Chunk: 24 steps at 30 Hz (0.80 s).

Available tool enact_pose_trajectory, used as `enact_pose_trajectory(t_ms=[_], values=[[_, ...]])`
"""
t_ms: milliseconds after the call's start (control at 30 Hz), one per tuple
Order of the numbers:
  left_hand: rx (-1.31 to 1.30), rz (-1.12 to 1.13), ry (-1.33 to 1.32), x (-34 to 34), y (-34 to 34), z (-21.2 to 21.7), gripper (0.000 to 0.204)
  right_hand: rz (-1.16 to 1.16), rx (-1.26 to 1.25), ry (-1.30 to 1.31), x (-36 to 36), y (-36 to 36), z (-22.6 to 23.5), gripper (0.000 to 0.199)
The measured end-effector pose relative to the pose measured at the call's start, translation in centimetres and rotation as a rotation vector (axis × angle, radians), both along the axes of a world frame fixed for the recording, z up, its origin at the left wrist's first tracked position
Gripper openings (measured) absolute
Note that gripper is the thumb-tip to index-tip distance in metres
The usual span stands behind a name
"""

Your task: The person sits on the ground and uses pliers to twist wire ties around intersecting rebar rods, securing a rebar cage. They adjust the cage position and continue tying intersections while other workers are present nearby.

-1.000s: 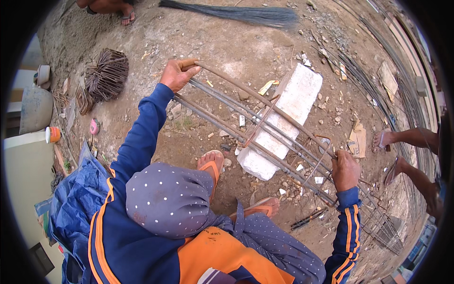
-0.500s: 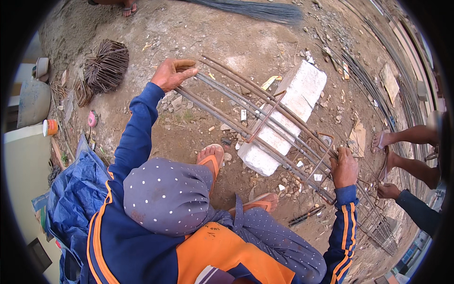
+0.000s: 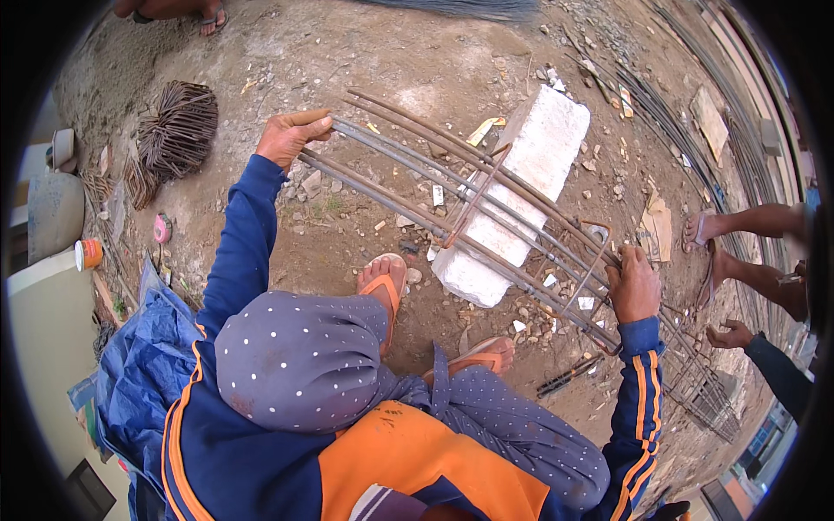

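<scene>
A long rebar cage (image 3: 417,165) of rusty steel bars slants across the view, resting on a white block (image 3: 521,200). My left hand (image 3: 294,139) is at its upper-left end, thumb and index finger stretched toward a bar end, the palm against the lower bars; its other fingers are hidden. Toward the right, my right hand (image 3: 636,282) is closed round the top bars, close to a bent square stirrup (image 3: 584,278). Another stirrup (image 3: 473,195) encircles the bars above the block. Farther right, the cage continues into a narrower mesh of ties (image 3: 704,399).
Beyond the cage's right part, a co-worker's hand (image 3: 730,335) and legs (image 3: 756,230) show. A bundle of bent stirrups (image 3: 178,130) lies at the far left, near a pink tape measure (image 3: 162,227) and a blue tarp (image 3: 148,347). Loose rods (image 3: 669,122) lie at the far right.
The co-worker's hand has drawn away from the cage and its fingers have opened. The whole view has shifted slightly; both my hands keep their places on the bars.
</scene>
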<state>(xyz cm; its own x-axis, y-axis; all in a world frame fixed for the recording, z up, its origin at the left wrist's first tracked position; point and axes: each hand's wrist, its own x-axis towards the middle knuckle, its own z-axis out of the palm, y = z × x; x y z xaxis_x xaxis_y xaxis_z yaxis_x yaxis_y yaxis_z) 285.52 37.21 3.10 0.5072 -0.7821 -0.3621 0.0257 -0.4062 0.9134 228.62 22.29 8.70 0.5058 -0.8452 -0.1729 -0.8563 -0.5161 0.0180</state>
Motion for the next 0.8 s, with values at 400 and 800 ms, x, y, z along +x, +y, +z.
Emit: enact_pose_trajectory(t_ms=[400, 800], values=[[0.019, -0.026, 0.054, 1.2, 0.1, -1.0, 0.039, 0.003, 0.01, -0.028, 0.3, 0.1, 0.5, 0.028], [0.093, 0.025, 0.13, 1.2, 0.2, -1.1, 0.046, -0.016, 0.051, 0.018, 0.7, -0.1, 0.4, 0.032]])
